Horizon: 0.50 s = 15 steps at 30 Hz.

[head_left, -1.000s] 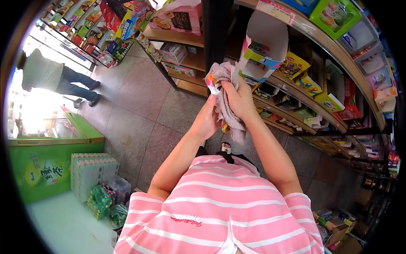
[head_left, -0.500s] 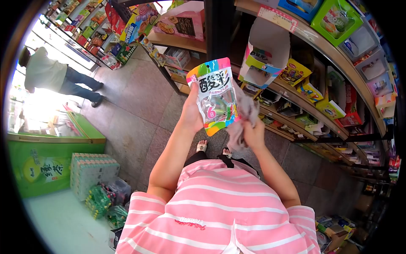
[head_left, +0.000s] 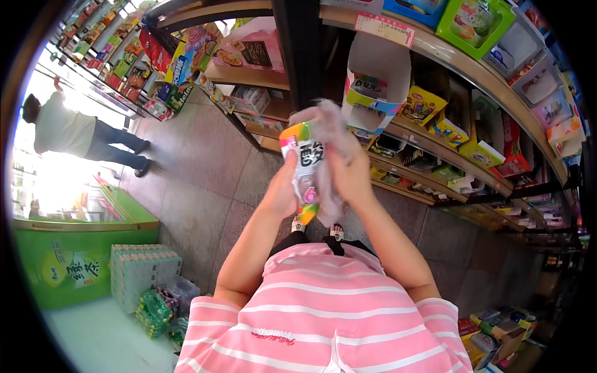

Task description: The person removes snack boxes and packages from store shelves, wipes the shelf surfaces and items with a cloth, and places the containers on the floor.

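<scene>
A colourful snack pouch with black characters is held upright by its left edge in my left hand, fingers closed on it. My right hand grips a greyish-pink cloth, which lies against the pouch and covers its right part. The cloth is blurred and its lower end hangs beside the pouch. Just beyond my hands, an open display box stands on the shelf with a few pouches inside.
Curved shelves of boxed snacks fill the right side. A wooden rack stands ahead. At the left are a green freezer, stacked cartons and bagged bottles. Farther off, a person stands near the bright entrance.
The cloth has moved from beside the pouch's lower right onto its right part, with my right hand now higher. The pouch has turned partly sideways. The distant person has raised an arm.
</scene>
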Available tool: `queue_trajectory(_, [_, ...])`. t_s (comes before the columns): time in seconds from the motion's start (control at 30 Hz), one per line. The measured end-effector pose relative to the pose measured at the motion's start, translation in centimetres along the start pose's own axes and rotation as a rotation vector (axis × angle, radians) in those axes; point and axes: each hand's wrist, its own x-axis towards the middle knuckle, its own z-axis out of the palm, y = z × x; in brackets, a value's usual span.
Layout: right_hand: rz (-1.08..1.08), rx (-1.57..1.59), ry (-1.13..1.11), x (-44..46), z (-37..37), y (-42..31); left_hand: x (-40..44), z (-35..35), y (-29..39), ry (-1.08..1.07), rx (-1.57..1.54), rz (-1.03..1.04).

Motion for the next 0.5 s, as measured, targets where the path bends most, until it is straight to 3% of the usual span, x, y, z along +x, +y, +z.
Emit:
queue_trajectory(0.03, [0.268,0.318,-0.021,-0.1,-0.7,1.5,-0.4,3.1,0.3,0.278,0.278,0.063])
queue_trajectory(0.2, [0.821,1.161,-0.076,-1.1,-3.1,8.2,-0.1,3.5,2.9,0.305,0.317,0.097])
queue_trajectory(0.27, [0.723,1.574,-0.289,-0.3,-3.2,5.0,1.1,2.8,2.1,0.346,0.339,0.033])
queue_trajectory(0.3, [0.685,1.608,-0.31,0.2,-2.9,4.8,2.1,3.3,1.7,0.477,0.585,0.1])
queue_trajectory(0.33, [0.645,1.639,-0.329,0.7,-2.8,4.5,2.7,3.2,1.5,0.476,0.585,0.095])
queue_trajectory(0.4, [0.692,1.521,-0.315,1.1,-2.6,1.2,3.9,3.0,1.3,0.537,1.846,0.694])
queue_trajectory(0.47, [0.675,1.45,-0.326,0.9,-1.8,0.6,5.0,3.4,0.3,0.566,1.858,0.7])
queue_trajectory(0.5, [0.688,1.388,-0.282,0.6,-1.0,0.3,5.9,3.5,-0.3,0.568,1.574,0.728])
